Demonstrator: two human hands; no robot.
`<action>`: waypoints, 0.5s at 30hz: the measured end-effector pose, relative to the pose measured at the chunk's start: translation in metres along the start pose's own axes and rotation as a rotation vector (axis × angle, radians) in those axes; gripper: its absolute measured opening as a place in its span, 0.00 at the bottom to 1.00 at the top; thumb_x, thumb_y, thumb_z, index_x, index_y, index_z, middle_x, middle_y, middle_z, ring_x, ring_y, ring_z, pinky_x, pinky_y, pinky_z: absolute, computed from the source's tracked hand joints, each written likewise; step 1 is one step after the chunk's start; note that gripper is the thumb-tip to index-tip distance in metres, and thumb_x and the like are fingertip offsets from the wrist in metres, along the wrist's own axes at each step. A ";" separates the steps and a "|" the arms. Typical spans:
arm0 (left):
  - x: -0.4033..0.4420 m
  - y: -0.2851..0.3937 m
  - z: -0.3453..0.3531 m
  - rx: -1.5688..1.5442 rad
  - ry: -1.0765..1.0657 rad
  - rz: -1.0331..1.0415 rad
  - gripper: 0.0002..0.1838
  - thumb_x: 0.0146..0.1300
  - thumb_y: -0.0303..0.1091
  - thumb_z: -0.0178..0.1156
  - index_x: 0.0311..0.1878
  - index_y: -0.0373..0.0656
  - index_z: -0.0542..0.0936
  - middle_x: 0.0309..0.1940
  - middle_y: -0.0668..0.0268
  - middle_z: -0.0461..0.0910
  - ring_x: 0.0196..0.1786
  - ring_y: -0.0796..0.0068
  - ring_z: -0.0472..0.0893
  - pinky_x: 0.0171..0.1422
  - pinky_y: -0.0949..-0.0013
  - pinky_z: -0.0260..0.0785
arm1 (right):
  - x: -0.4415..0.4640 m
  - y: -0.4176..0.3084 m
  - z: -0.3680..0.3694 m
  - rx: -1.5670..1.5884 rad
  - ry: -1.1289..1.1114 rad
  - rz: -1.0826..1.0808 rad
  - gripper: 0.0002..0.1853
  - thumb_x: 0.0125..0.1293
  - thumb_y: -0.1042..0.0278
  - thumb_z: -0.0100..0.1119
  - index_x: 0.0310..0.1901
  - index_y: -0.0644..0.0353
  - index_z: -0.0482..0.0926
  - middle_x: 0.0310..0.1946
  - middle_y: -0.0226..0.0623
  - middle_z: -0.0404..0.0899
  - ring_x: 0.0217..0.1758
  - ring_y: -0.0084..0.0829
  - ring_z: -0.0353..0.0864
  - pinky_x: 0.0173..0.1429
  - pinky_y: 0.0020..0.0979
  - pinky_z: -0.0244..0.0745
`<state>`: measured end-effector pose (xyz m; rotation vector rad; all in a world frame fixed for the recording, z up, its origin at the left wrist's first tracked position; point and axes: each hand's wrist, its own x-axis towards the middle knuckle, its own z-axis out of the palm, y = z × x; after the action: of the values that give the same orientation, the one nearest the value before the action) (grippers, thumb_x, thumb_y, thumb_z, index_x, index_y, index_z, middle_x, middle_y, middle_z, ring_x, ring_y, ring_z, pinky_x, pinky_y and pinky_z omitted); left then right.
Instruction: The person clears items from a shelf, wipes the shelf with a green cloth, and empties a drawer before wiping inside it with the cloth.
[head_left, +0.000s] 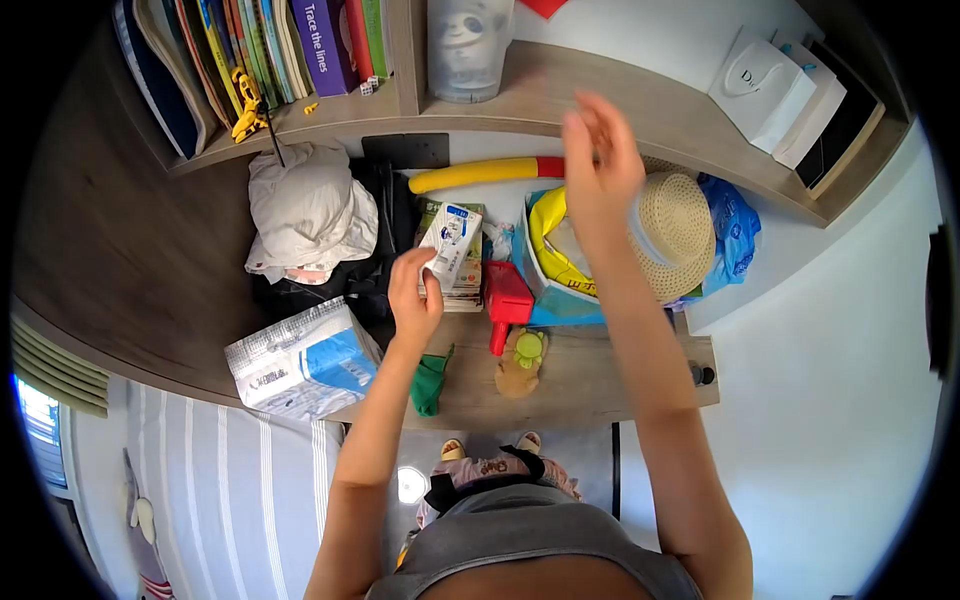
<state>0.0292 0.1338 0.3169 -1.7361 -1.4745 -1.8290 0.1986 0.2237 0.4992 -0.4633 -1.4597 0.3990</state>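
Observation:
My left hand point(415, 300) is over the desk, its thumb and fingers closed at the lower end of a white and blue tissue pack point(455, 238). Below that pack sits a stack of books point(465, 292). My right hand point(605, 160) is raised near the shelf edge, slightly blurred, with its fingers apart and nothing visible in it. It passes in front of a light blue bag point(555, 300) with a yellow bag point(553, 235) inside. Beside the right wrist lies a woven straw hat point(678, 240).
A red toy shovel point(508, 295), a brown and green plush toy point(522, 365) and a green cloth point(428, 385) lie near the desk front. A large tissue bundle point(305, 365) and a pale cloth hat point(312, 210) are at left. Overhead, a shelf point(350, 112) holds books.

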 end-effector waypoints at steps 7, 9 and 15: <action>-0.106 -0.039 0.045 -0.141 -0.584 -0.606 0.20 0.56 0.34 0.63 0.51 0.35 0.75 0.43 0.51 0.79 0.48 0.60 0.79 0.52 0.63 0.71 | -0.207 0.073 -0.060 -0.184 -0.166 0.555 0.08 0.63 0.74 0.57 0.42 0.67 0.79 0.22 0.29 0.76 0.25 0.14 0.71 0.30 0.20 0.68; -0.143 -0.056 0.080 -0.139 -0.647 -0.626 0.38 0.53 0.42 0.68 0.64 0.37 0.65 0.54 0.43 0.72 0.56 0.53 0.75 0.55 0.61 0.70 | -0.256 0.084 -0.076 -0.184 -0.191 0.686 0.07 0.63 0.74 0.56 0.42 0.63 0.79 0.24 0.31 0.78 0.25 0.18 0.74 0.30 0.22 0.70; -0.129 -0.021 0.123 0.148 -0.749 -0.431 0.57 0.42 0.41 0.74 0.73 0.54 0.48 0.69 0.42 0.50 0.61 0.35 0.66 0.60 0.54 0.68 | -0.306 0.074 -0.105 -0.390 -0.412 0.877 0.10 0.59 0.70 0.58 0.43 0.58 0.79 0.30 0.41 0.83 0.28 0.33 0.82 0.34 0.30 0.75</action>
<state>0.1262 0.1776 0.1723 -2.2902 -2.3392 -1.1883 0.2824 0.1195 0.1951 -1.4158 -1.6779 0.9479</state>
